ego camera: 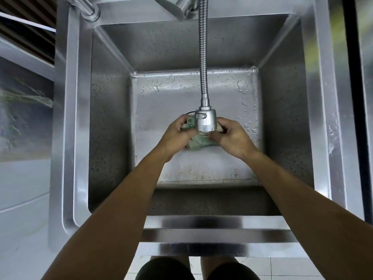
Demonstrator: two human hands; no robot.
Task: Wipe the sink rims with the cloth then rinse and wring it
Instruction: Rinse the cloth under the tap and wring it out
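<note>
1. A deep, square stainless-steel sink basin (113, 122) fills the view; its flat brushed rims run along the 9 o'clock, 3 o'clock and 6 o'clock sides, and water drops bead on the floor toward 12 and 2 o'clock
2. A ribbed, flexible metal faucet hose (203, 47) comes down from 12 o'clock and ends in a rounded chrome spray head (205, 121) hanging over the middle of the basin
3. The crumpled pale-green cloth (198, 143) sits directly under the spray head, held above the basin floor between both hands; I cannot tell whether water is running onto it
4. The left hand (176, 134) comes in from 7 o'clock; its fingers (182, 121) are curled inward and clamp the cloth's 9 o'clock end, with a green fold showing just beside the fingertips against the spray head's side
5. The right hand (234, 137) comes in from 5 o'clock; its fingers (221, 122) are bent and pinch the cloth's 3 o'clock end, thumb pointing toward the left hand
6. Most of the visible cloth bulges out below and between the two thumbs, toward 6 o'clock from the spray head; the upper part is hidden behind the head
7. The two hands are close together, knuckles nearly level, with the spray head between the fingertips
8. At 6 o'clock, below the front rim, dark shorts (197, 269) and a pale tiled floor (282, 267) show
</note>
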